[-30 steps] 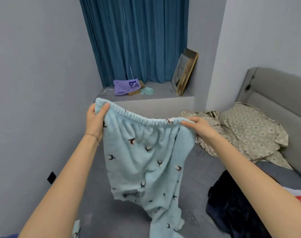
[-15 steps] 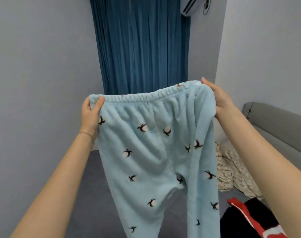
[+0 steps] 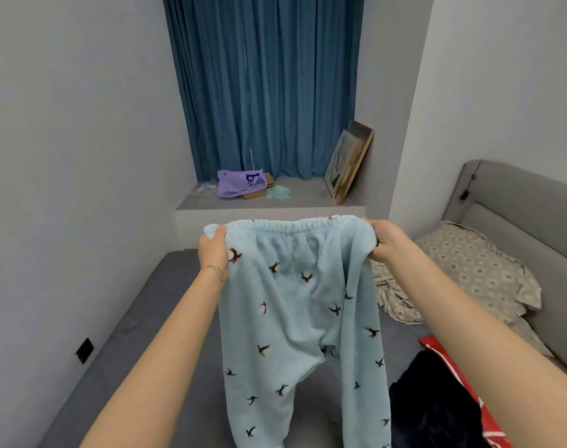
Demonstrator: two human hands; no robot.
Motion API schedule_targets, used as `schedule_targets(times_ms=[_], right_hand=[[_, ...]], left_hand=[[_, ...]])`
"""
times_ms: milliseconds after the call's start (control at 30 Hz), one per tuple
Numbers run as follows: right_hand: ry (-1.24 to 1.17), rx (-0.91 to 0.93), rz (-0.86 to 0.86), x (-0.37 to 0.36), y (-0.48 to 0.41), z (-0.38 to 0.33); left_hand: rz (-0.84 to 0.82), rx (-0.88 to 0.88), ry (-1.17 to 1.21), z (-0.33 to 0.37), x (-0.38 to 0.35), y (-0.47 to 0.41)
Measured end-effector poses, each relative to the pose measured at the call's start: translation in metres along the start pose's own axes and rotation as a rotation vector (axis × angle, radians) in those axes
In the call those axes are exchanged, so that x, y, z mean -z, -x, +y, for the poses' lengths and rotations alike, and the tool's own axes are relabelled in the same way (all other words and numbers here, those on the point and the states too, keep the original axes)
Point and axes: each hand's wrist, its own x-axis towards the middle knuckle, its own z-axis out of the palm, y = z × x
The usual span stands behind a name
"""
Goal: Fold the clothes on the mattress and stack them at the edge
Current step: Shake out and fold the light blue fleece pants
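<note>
Light blue fleece pyjama trousers (image 3: 295,312) with small dark bird prints hang in the air over the grey mattress (image 3: 139,321). My left hand (image 3: 213,250) grips the left end of the elastic waistband, and my right hand (image 3: 385,242) grips the right end. The waistband is stretched level between them and both legs dangle down past the bottom of the frame. A dark garment with a red and white striped piece (image 3: 437,405) lies on the mattress at the lower right.
A patterned beige sheet and pillow (image 3: 469,270) are crumpled by the grey headboard (image 3: 515,202) at right. Beyond the mattress, a ledge (image 3: 269,211) carries a purple bag (image 3: 240,184) and leaning frames (image 3: 350,163) before blue curtains. Walls close in left and right.
The trousers were lifted high half a second ago and have come back down to chest height. The waistband is level again. Both hands kept their grip throughout.
</note>
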Motion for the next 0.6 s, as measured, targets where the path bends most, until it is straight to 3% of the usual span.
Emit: schedule_targets(times_ms=[100,200,333,433,533,600], right_hand=[[0.057,0.018,0.038,-0.009,-0.003,0.023],[0.12,0.008,-0.011,-0.022,-0.004,0.04],[0.269,-0.018,-0.134,-0.026,-0.003,0.037],[0.401,-0.013,-0.24,-0.02,-0.005,0.032],[0.616,0.053,-0.196,-0.009,-0.012,0.033],[0.653,0.026,-0.292,-0.002,-0.014,0.036]], left_hand=[[-0.108,0.002,0.074,-0.012,-0.019,0.023],[-0.263,-0.125,0.043,-0.02,-0.04,0.049],[-0.519,-0.382,-0.159,-0.027,-0.051,0.07],[-0.655,-0.494,-0.336,-0.036,-0.049,0.075],[-0.777,-0.589,-0.523,-0.042,-0.05,0.078],[-0.797,-0.623,-0.577,-0.046,-0.052,0.077]])
